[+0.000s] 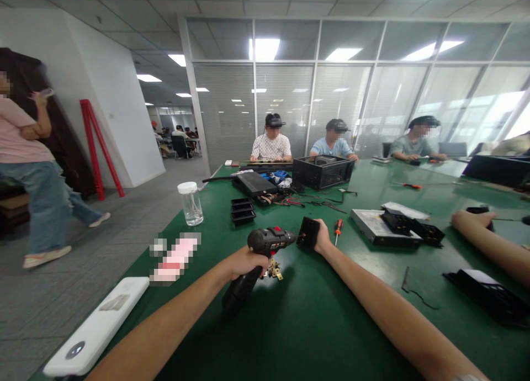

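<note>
In the head view, the tip of the drill (260, 241) could be made to skid by a loose or tilted grip, and the right hand (324, 238) could be nicked. At the centre of the frame, the drill is grasped by its handle in the left hand (247, 263); just beyond its tip, the black part (307, 234) is held at its right side by the right hand, above the desk (331, 331).
</note>
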`<state>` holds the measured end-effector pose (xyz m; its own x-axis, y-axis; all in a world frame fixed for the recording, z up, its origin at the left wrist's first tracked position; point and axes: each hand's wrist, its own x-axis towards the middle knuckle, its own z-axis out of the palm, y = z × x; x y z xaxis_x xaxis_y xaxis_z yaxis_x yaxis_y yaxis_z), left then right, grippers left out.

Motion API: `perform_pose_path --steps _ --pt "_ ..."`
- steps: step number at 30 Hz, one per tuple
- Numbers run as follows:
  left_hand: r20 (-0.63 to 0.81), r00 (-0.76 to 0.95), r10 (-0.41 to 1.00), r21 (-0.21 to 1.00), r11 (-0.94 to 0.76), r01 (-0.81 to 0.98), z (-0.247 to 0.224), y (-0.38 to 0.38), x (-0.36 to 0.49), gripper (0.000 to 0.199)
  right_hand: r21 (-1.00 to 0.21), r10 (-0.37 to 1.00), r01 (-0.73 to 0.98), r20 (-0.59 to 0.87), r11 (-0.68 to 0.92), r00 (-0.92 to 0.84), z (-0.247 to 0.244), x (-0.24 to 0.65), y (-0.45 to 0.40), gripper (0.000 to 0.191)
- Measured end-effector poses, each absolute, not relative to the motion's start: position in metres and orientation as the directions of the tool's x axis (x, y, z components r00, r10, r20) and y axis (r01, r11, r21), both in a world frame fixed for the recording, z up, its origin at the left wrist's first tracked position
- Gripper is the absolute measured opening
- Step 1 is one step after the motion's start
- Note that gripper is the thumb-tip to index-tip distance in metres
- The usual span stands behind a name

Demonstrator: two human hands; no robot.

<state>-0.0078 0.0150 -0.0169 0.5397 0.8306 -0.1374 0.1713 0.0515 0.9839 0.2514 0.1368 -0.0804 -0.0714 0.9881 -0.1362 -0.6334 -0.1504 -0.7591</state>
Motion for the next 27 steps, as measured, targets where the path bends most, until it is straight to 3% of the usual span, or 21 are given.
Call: perform_pose_path --steps 27 --pt "-0.161 0.516 0.841 0.980 0.073 0.185 -0.0075 0.0091 -0.0051 0.006 -0.759 0.989 -0.635 -0.131 -0.145 -0.069 -0.0827 0.2522 0.1380 0.021"
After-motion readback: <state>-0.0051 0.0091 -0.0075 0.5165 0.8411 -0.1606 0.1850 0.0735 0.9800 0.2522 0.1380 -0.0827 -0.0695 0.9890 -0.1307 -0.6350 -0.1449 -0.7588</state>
